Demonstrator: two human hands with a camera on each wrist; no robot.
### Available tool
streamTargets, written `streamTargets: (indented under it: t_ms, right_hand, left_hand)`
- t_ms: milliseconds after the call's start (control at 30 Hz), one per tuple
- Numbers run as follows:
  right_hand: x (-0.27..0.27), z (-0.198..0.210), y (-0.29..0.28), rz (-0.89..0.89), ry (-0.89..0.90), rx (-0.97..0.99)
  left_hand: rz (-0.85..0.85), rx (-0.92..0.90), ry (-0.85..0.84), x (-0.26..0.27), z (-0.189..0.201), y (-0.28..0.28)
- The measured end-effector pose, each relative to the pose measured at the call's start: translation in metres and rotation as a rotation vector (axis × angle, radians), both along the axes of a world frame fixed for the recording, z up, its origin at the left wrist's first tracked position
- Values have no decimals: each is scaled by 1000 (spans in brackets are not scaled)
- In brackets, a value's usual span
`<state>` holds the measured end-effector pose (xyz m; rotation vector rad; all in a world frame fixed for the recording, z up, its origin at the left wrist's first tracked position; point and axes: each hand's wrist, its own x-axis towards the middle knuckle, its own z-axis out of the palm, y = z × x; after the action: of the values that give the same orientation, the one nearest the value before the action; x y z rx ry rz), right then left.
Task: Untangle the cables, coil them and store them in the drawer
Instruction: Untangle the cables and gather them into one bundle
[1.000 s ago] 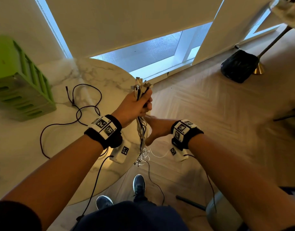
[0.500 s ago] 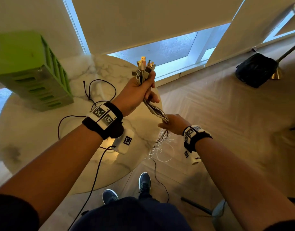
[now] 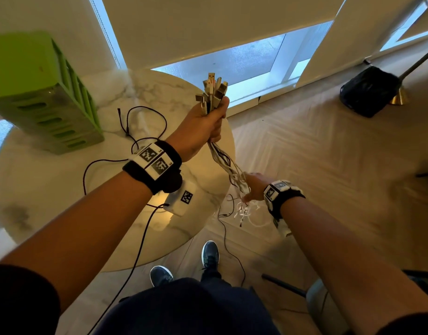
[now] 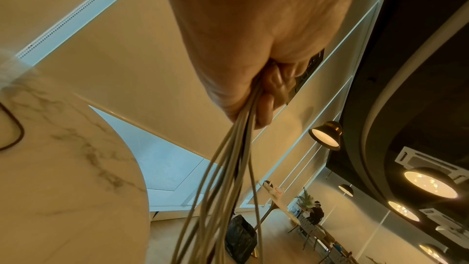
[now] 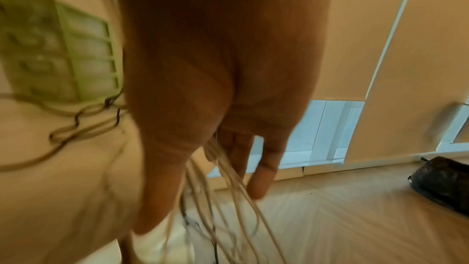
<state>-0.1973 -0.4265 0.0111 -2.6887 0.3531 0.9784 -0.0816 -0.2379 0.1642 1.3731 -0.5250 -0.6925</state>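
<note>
The round marble desk [image 3: 51, 189] carries a green slatted drawer unit [image 3: 38, 93] standing at its far left. In front of that unit a thin black cable [image 3: 145, 110] lies in loose loops on the marble, one end free.

Raised over the desk's right edge, the left hand [image 3: 200, 126] is a closed fist around a bundle of cables [image 3: 222, 160], mostly white or pale grey with a few dark strands. The left wrist view shows its fingers [image 4: 269, 107] curled tight on the cords. The plug ends [image 3: 213, 90] stick up out of the fist in a bunch, flat metal USB connectors, one with an orange insert.

Below the fist the cords run down to the right hand [image 3: 254, 187], whose nearly straight, spread fingers [image 5: 264, 170] let the strands pass between them. Past that hand the loose ends [image 3: 244, 211] hang in a white tangle above the wooden floor [image 3: 329, 165].
</note>
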Motion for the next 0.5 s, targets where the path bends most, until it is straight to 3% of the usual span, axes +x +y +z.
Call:
streamTargets:
  t_ms: [100, 233, 300, 433, 500]
  right_hand:
    - [11, 22, 5, 19, 64, 108]
    - [33, 55, 20, -40, -105, 175]
    - [43, 67, 35, 13, -151, 52]
    - [56, 102, 51, 109, 53, -420]
    - [61, 117, 53, 114, 40, -497]
  left_hand:
    - [19, 13, -13, 4, -8, 6]
    - [54, 11, 3, 12, -9, 21]
    - [77, 17, -6, 16, -9, 31]
    - [151, 29, 3, 30, -16, 55]
    - [182, 32, 19, 36, -19, 67]
